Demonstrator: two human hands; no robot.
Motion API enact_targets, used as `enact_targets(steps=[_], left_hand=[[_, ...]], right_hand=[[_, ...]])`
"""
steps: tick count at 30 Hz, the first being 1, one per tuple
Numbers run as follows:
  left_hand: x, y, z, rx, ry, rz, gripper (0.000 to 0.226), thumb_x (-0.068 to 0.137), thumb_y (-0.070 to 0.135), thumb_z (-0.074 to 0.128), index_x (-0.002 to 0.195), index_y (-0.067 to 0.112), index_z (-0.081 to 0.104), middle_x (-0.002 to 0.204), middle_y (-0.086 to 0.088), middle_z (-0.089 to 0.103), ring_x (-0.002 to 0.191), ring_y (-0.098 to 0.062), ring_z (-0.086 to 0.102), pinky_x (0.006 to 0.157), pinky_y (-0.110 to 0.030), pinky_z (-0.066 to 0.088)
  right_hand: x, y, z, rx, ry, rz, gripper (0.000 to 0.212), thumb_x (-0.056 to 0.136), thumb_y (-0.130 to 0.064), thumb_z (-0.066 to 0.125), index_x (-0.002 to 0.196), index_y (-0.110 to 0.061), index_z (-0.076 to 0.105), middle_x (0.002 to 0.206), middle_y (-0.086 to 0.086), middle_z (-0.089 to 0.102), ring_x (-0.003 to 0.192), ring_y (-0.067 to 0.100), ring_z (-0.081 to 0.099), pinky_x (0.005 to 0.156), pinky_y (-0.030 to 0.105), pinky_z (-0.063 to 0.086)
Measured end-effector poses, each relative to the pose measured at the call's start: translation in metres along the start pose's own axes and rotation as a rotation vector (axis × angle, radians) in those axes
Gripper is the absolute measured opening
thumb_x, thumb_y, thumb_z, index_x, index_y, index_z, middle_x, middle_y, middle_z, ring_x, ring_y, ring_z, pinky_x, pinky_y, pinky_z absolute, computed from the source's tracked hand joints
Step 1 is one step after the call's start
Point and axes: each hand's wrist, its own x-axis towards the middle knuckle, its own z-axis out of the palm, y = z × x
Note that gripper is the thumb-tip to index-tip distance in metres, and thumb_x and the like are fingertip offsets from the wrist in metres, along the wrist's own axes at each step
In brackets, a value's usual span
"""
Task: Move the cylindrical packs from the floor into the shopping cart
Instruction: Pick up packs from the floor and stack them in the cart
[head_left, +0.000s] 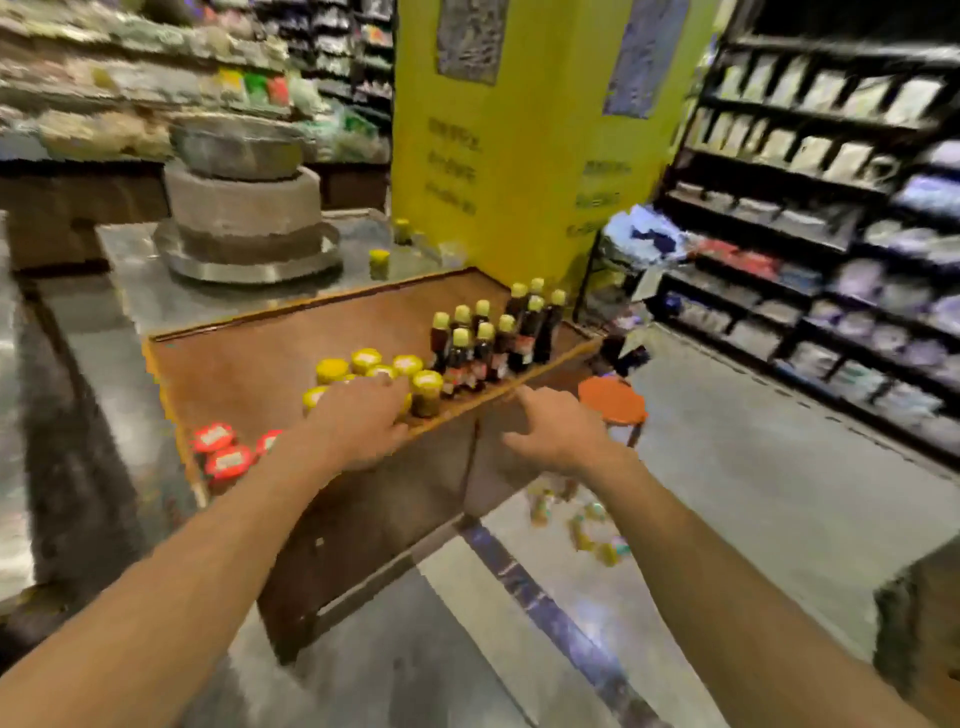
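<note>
Two bare forearms, nearest to the camera, reach forward from the bottom corners. At twelve o'clock from them stands the brown wooden display table (249, 364) with a raised edge, the largest thing in reach. On it, at one o'clock, is a group of dark glass bottles with yellow caps (493, 338), then small jars with yellow lids (363, 366), and at nine o'clock jars with red lids (221, 452).

The left hand (358, 426) rests over the yellow-lidded jars, fingers spread, palm down; whether it grips one cannot be told. The right hand (558, 436) is empty, fingers loose and apart.

The small cylindrical packs (582, 530) lie blurred on the grey floor at five o'clock from the table, under the right wrist. No shopping cart is visible.

To do this step well, the person should probably lower the right hand to the packs and take one firmly around its middle.
</note>
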Motion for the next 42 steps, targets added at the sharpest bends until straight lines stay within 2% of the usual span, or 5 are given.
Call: enact_targets(steps=[8, 16, 21, 32, 42], left_hand=[[0.149, 0.227, -0.003, -0.009, -0.032, 0.506, 0.053, 0.095, 0.047, 0.054, 0.14, 0.021, 0.043, 0.128, -0.007, 0.058, 0.118, -0.03, 0.059, 0.09, -0.046, 0.053], [0.235, 0.38, 0.011, -0.045, -0.018, 0.852, 0.057, 0.097, 0.044, 0.054, 0.148, 0.023, 0.038, 0.132, -0.007, 0.057, 0.114, -0.028, 0.06, 0.081, -0.04, 0.054], [0.3, 0.44, 0.007, -0.06, -0.007, 0.933, 0.057, 0.098, 0.044, 0.053, 0.149, 0.024, 0.036, 0.139, -0.006, 0.054, 0.123, -0.03, 0.056, 0.095, -0.045, 0.051], [0.403, 0.548, 0.049, -0.011, -0.147, 1.078, 0.059, 0.098, 0.044, 0.053, 0.149, 0.023, 0.036, 0.136, -0.009, 0.055, 0.122, -0.031, 0.055, 0.094, -0.044, 0.049], [0.475, 0.717, 0.077, 0.016, -0.17, 1.096, 0.057, 0.098, 0.044, 0.052, 0.149, 0.023, 0.037, 0.135, -0.008, 0.056, 0.121, -0.03, 0.055, 0.095, -0.043, 0.047]], right_hand=[[-0.128, 0.208, -0.014, 0.089, 0.119, 0.548, 0.053, 0.092, -0.045, 0.063, 0.141, -0.028, 0.051, 0.136, 0.007, 0.059, 0.127, 0.031, 0.053, 0.094, 0.041, 0.047], [-0.184, 0.318, -0.017, 0.052, 0.12, 0.888, 0.054, 0.095, -0.049, 0.058, 0.143, -0.027, 0.046, 0.129, 0.007, 0.06, 0.119, 0.029, 0.057, 0.076, 0.036, 0.044], [-0.161, 0.372, -0.025, 0.05, 0.122, 0.987, 0.055, 0.094, -0.05, 0.058, 0.144, -0.029, 0.044, 0.13, 0.005, 0.059, 0.117, 0.028, 0.058, 0.083, 0.04, 0.052], [-0.123, 0.491, -0.014, 0.144, 0.099, 1.1, 0.056, 0.093, -0.052, 0.061, 0.142, -0.027, 0.048, 0.124, 0.004, 0.061, 0.112, 0.025, 0.059, 0.087, 0.046, 0.055], [-0.149, 0.682, -0.006, 0.131, 0.035, 1.122, 0.057, 0.093, -0.049, 0.06, 0.144, -0.028, 0.044, 0.131, 0.006, 0.058, 0.115, 0.027, 0.058, 0.076, 0.037, 0.051]])
